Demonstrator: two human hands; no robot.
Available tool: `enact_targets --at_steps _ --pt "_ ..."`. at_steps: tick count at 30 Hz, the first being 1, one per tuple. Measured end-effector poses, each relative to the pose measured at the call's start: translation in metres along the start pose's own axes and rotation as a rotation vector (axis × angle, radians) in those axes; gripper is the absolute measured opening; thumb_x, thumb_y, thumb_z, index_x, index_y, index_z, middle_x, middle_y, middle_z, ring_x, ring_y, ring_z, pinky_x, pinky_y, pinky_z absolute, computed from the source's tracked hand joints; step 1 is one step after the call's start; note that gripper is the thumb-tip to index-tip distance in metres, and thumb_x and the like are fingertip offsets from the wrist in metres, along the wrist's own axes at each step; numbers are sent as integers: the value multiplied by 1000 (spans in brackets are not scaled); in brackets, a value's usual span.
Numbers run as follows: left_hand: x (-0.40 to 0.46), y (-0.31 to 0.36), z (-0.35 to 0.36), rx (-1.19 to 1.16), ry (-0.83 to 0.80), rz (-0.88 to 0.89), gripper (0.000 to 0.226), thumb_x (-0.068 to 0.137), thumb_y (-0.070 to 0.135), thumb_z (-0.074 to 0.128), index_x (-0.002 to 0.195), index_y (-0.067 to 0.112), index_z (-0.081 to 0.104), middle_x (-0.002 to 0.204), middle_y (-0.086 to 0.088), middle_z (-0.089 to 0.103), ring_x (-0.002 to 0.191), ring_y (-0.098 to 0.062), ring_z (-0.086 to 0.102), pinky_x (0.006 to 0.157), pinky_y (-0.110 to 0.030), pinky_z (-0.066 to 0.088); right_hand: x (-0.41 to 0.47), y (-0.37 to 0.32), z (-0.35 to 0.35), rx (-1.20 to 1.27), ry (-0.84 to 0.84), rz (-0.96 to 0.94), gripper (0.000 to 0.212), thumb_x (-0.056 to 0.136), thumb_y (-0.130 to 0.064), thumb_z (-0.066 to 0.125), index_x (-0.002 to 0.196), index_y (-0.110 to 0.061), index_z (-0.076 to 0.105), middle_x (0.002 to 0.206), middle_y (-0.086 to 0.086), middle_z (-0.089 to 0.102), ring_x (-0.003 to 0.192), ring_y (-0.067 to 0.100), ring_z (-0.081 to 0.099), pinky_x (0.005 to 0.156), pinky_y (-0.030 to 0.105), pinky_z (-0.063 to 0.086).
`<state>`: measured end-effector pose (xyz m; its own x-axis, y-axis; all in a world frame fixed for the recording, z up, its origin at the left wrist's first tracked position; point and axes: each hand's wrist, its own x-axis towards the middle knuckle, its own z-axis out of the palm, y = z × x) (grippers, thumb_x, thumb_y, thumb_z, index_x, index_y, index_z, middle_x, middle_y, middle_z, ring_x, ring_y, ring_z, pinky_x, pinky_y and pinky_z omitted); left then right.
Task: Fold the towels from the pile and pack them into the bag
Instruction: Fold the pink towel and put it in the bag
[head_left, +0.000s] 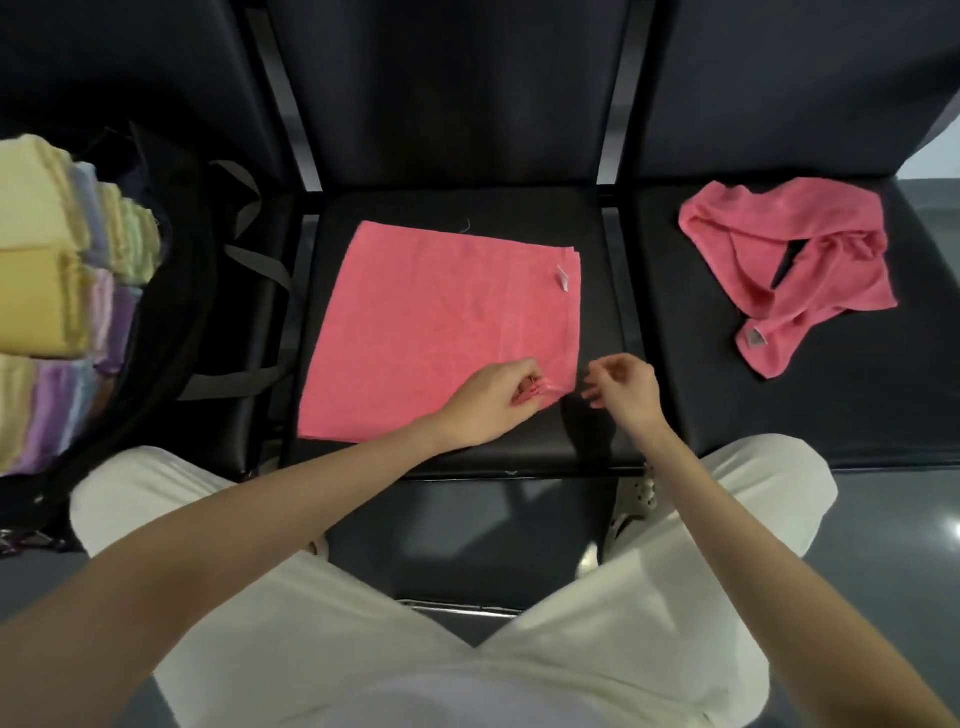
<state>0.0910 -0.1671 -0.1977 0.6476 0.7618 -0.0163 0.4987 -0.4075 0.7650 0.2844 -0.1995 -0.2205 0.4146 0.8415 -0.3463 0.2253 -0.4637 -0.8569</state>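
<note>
A pink towel (436, 327) lies flat, folded into a rough square, on the middle black seat (597, 441). My left hand (493, 400) pinches its near right corner, bunching the cloth. My right hand (623, 389) hovers just right of that corner with fingers loosely curled, holding nothing. A second pink towel (810, 260) lies crumpled on the right seat. The black bag (171, 312) stands open on the left seat, packed with several folded towels (47, 291) in yellow, green, purple and blue.
The seats form a row of black chairs with backrests (447, 93) behind. Bag straps (254, 270) drape toward the middle seat. My knees in white trousers (769, 493) sit close to the seat's front edge, over a dark floor.
</note>
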Motion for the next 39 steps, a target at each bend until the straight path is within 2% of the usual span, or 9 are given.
enact_targets --at_steps 4,7,10,15,17,20,27,33,39 --pt "-1 -1 -7 -49 27 -49 11 84 8 64 83 7 53 63 6 51 57 -10 45 60 -31 41 65 -12 19 -21 12 154 31 94 -19 53 81 7 63 73 18 65 61 28 66 67 44 59" --pt "-3 -4 -13 -120 -23 -106 11 78 10 63 78 11 53 62 8 50 58 -10 44 61 -28 39 109 -30 32 42 65 169 36 91 -24 58 60 -6 49 65 11 57 63 27 64 63 45 59" --pt "-5 -8 -14 -251 -82 -204 17 71 14 61 69 24 47 61 12 46 59 -6 41 61 -22 37 149 -34 41 3 133 193 35 86 -37 62 66 -13 45 79 10 58 77 28 65 65 44 58" --pt "-2 -3 -13 -425 -125 -374 11 64 18 57 64 22 47 65 6 44 69 -12 42 68 -27 35 172 -37 40 -89 91 219 36 77 -37 72 89 -5 59 84 13 60 58 18 53 34 19 35" --pt "1 2 -16 -448 -175 -398 13 64 16 58 61 22 46 63 4 42 67 -14 39 64 -29 32 167 -50 41 -69 75 214 23 76 -22 75 78 -6 58 71 10 58 49 13 46 31 14 29" --pt "6 7 -21 -544 -211 -441 30 70 -3 59 56 18 43 50 11 42 54 -6 39 54 -21 32 166 -66 44 44 112 142 34 83 -16 69 59 -15 46 58 3 51 46 11 45 38 19 34" --pt "-12 -5 -54 -722 -158 -477 39 74 -19 51 54 11 37 44 8 43 47 -4 42 47 -14 33 155 -124 89 150 158 -40 28 86 -7 61 64 -15 46 60 6 56 38 5 52 40 22 44" --pt "-54 -36 -94 -786 -29 -493 45 72 -25 48 53 13 35 38 13 41 39 2 41 44 -10 33 148 -153 165 90 175 -206 22 71 -13 63 60 -19 45 68 11 59 63 27 61 62 44 56" --pt "-97 -78 -110 -824 80 -577 43 70 -24 47 51 12 36 40 12 39 42 1 39 47 -10 33 121 -168 257 -13 72 -293 29 75 -7 61 62 -22 40 63 -9 50 58 4 49 56 16 43"
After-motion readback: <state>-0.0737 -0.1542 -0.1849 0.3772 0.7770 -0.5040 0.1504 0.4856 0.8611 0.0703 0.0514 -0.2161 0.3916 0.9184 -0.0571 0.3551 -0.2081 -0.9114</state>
